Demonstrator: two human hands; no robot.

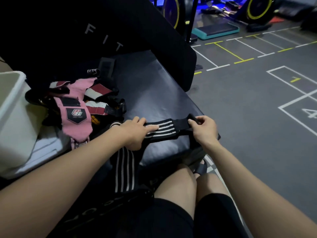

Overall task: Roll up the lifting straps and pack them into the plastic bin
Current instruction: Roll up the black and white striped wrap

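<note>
A black strap with white stripes (pixel 164 128) lies flat across the near end of a black padded bench (pixel 154 93). Its other end hangs off the bench edge towards my lap. My right hand (pixel 203 128) pinches the strap's black end between thumb and fingers. My left hand (pixel 137 130) presses the striped part down with straight fingers. A pile of pink, white, red and black straps (pixel 77 107) lies on the bench to the left. The white plastic bin (pixel 12 117) stands at the far left, beside the pile.
The bench's raised backrest (pixel 103 36) with white letters stands behind the pile. To the right is grey gym floor (pixel 257 117) with white and yellow markings. A teal step platform (pixel 215 30) and yellow-rimmed machines stand at the back. My bare knees are below the bench edge.
</note>
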